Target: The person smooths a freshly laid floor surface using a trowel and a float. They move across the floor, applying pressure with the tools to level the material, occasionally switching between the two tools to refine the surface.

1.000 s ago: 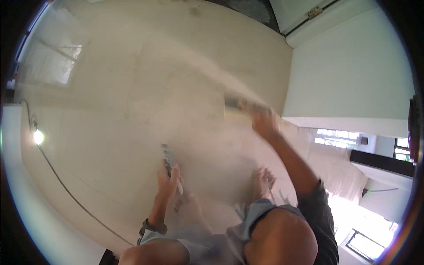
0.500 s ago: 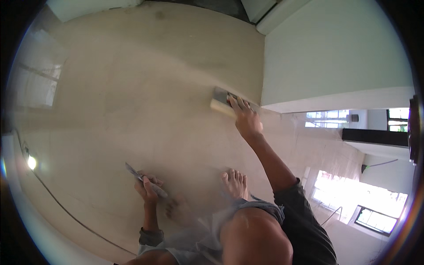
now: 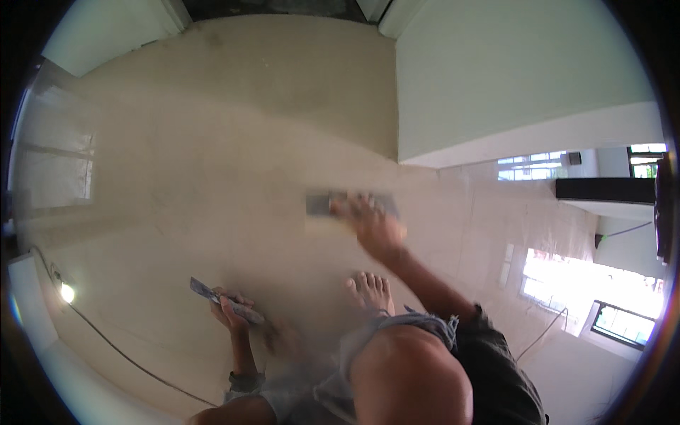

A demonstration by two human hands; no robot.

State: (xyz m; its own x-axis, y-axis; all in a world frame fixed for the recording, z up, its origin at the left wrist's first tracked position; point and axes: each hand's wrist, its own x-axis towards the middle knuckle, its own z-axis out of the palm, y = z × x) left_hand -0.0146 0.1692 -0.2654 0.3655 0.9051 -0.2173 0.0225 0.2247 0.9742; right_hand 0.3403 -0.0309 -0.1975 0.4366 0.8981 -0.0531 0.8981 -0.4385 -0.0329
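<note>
My right hand is closed over the handle of a flat rectangular finishing trowel, its grey blade facing the beige floor. Motion smears the fingers and the blade, so whether the blade touches the floor is hard to tell. To the lower left, my left hand grips a narrow scraper with a grey-smeared blade pointing up and left. That scraper is tilted and held close to the floor beside my blurred left foot. My bare right foot stands flat between the two hands.
A pale wall corner juts in at the upper right. Along the left, a cable runs past a lit lamp. A doorway with a dark floor lies at the far end. Bright windows are at the right.
My right hand has drawn the trowel nearer to me and left, away from the wall corner, turning its blade more level. My left hand keeps the scraper nearly in place. The view has shifted slightly.
</note>
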